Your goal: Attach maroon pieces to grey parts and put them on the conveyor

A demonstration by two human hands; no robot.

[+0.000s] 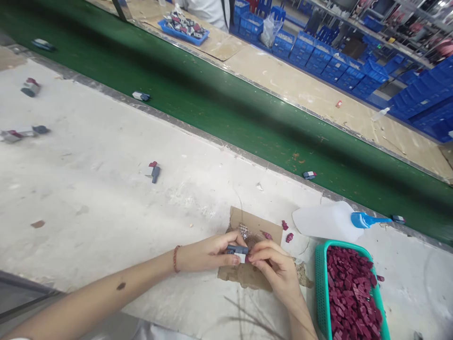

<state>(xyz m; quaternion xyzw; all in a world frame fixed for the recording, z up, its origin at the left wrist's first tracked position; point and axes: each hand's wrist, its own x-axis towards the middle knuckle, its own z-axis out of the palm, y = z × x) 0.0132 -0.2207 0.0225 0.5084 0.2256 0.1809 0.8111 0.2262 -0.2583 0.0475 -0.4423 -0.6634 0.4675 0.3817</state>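
My left hand (212,251) is closed around a small dark grey and white plastic part (240,257), gripped between thumb and fingers. Against its right end, the fingertips of my right hand (278,269) pinch a small maroon plastic piece (247,259), mostly hidden by the fingers. Both hands are over a stained piece of cardboard (255,278) on the white table. Loose maroon pieces (289,237) lie just beyond my right hand. To its right stands a teal basket (320,288) heaped with maroon pieces (350,288).
A white squeeze bottle (323,220) with a blue nozzle lies behind the basket. A green conveyor belt (226,108) crosses beyond the table, carrying several grey-white parts. One assembled part (154,172) lies on the table at left. Across the belt, a blue tray (184,35) sits near a person.
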